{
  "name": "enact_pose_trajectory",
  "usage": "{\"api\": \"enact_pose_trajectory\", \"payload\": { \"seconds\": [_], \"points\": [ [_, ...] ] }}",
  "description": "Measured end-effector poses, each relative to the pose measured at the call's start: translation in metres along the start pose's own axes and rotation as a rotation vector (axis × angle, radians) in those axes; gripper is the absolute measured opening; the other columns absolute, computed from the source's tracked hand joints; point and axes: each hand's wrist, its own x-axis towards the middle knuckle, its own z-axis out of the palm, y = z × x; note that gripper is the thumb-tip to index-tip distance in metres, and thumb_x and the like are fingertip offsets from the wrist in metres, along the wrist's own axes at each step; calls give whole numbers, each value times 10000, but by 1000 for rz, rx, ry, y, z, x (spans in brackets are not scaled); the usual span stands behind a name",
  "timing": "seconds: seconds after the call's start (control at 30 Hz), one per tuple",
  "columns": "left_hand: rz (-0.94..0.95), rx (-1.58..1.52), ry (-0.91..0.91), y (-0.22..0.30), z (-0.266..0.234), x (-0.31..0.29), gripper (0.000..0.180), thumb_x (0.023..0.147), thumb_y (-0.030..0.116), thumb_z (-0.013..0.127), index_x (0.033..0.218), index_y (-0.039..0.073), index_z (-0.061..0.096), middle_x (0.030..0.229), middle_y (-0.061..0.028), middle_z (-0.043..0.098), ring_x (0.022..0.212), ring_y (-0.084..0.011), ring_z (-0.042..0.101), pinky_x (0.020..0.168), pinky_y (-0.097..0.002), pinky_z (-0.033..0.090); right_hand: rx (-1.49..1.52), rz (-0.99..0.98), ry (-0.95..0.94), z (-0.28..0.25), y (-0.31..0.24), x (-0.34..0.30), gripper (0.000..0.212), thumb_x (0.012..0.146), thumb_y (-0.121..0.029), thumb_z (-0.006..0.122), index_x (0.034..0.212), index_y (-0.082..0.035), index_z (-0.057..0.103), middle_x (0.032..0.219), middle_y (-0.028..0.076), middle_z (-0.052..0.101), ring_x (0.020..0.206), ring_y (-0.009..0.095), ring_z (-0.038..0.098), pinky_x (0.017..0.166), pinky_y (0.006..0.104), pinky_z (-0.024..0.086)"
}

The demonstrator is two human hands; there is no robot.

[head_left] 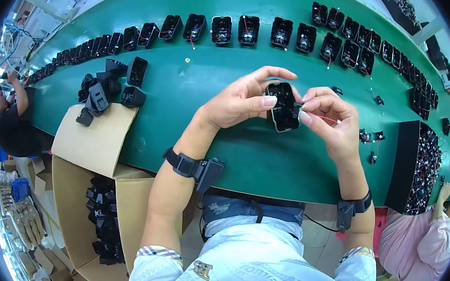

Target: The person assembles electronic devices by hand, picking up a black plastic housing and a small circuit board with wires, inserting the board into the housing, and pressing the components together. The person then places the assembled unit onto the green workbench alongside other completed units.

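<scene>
I had the L hand (242,99) gripping the glossy blk plastic housing (282,116), open side up, long axis roughly fore-aft; the R hand (331,117), nearer its R rim, pinched a small part w/ thin red wire (322,117). Beyond, the smooth green surface (265,169) held rows of boxy blk shells (248,30); cardboard box (95,141) sat L.

Hard black plastic on your housing (283,112), its rim catching a glossy streak! Just to its right, the wire (323,117) wears a smooth, plastic-looking red coat. Under the housing, your worktop (182,136) runs smooth and green with a soft sheen. Left of the housing, matt brown cardboard on that carton flap (92,141); nearer you than the housing, denim jeans (229,208) and a pale cloth shirt (260,276).
</scene>
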Motion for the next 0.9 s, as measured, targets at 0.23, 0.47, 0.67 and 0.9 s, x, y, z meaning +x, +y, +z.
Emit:
{"api": "enact_pose_trajectory", "payload": {
  "seconds": [0.23,0.47,0.67,0.9],
  "points": [
    [-103,17,33,-1,-1,0,645,1021,395,582,1483,-16,399,1249,-154,638,1082,-184,676,861,-319,596,-144,-101,-8,2,0,-5,139,846,89,737,975,39,723,1067,141,678,992,178,669,881,302,565],
    [-184,33,74,-5,3,4,542,1067,354,508,1496,27,451,1152,-72,671,894,-130,682,651,-254,533,-499,-334,30,4,2,-1,181,811,89,756,971,5,740,1050,112,720,921,189,723,808,280,588],
    [-137,77,-28,-1,5,4,761,899,160,710,1564,33,363,1368,-80,548,1182,-169,583,923,-313,517,-660,-429,65,1,4,0,159,809,81,757,940,-2,726,977,116,736,913,211,728,778,303,581],
    [-72,149,3,-3,9,8,906,751,-42,768,1556,65,368,1454,-117,498,1301,-208,532,1087,-374,485,-723,-380,112,-2,2,-3,145,819,95,744,928,19,684,937,119,705,846,205,680,755,303,545]
  ]
}}
